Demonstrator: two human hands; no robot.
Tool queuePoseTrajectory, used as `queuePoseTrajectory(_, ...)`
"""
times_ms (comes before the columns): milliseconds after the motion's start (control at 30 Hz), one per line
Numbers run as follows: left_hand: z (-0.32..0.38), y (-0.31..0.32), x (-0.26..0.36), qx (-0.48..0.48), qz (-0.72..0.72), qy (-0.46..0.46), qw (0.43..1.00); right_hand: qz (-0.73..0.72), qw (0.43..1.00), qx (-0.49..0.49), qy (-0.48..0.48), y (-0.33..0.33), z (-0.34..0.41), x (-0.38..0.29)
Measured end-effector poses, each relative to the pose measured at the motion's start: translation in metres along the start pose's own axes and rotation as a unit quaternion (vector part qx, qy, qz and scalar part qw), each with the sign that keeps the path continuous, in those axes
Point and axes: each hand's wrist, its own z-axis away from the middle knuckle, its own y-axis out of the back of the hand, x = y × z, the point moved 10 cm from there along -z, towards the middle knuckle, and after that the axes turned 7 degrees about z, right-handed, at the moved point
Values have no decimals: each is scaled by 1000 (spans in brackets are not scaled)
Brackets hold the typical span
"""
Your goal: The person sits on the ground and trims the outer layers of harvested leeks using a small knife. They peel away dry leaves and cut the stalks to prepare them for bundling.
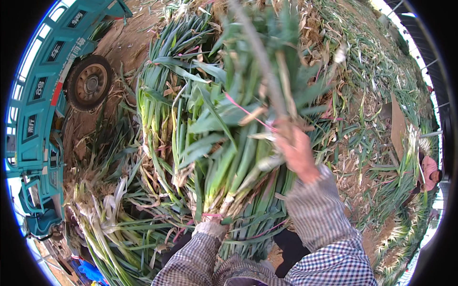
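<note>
My right hand [297, 152] grips the lower end of a long, thin grey stick-like tool [259, 53]. The tool is blurred by motion, so its kind is unclear. It slants up across a thick bundle of long green onions [239, 157]. A pink tie [247, 111] crosses the bundle's leaves next to my right hand. My left sleeve cuff [211, 230] meets the bundle's lower end, where the stalks draw together. The left hand itself is hidden there, beside another pink band [212, 215]. The leaf tips at the top are blurred.
Tied green onions [157, 103] lie to the left, and loose ones [103, 228] at lower left. A teal cargo vehicle [35, 89] with a wheel [89, 82] stands far left. Leaf litter [368, 71] covers the ground at right, around a cardboard piece [397, 125]. A person [429, 171] is farther right.
</note>
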Motion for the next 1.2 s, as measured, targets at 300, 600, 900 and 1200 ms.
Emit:
queuePoseTrajectory(300,63,41,50,2,-15,-20,1000,-8,951,306,-42,232,188,-115)
queuePoseTrajectory(600,149,248,170,31,-137,-78,987,88,865,411,-274,281,346,-73)
queuePoseTrajectory(900,84,379,271,342,-444,-124,819,-302,879,99,-356,-14,388,-36)
queuePoseTrajectory(1200,-97,241,118,322,-291,-205,877,-365,836,56,-407,-186,410,132)
